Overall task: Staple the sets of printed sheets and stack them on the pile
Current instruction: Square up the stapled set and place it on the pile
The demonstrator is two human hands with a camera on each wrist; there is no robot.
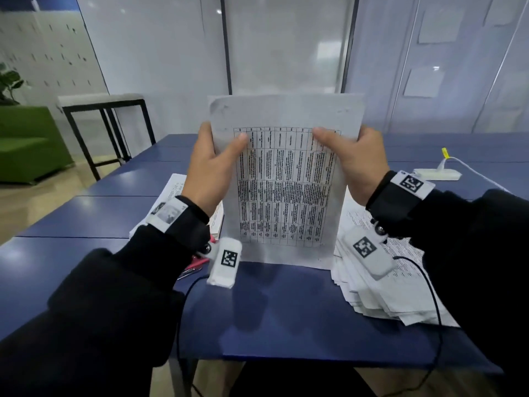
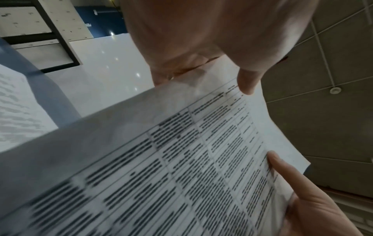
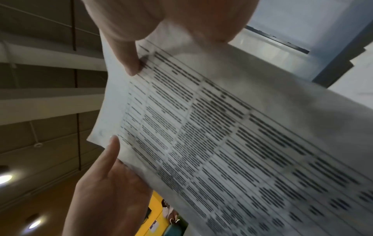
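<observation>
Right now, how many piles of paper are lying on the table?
2: one pile behind the left hand, one fanned pile under the right hand's wrist. Others may be hidden.

an office: frosted glass partition walls (image 1: 286, 47), blue tables (image 1: 286, 310), grid ceiling tiles (image 2: 333, 47), green sofa (image 1: 25, 141).

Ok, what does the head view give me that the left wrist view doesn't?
Head only: the sheets stand upright with their bottom edge on the blue table, a loose pile lies to the right, another stack to the left. Left wrist only: ceiling panels behind the page. Both: the left hand and right hand grip the sheets' side edges, thumbs on the printed table.
</observation>
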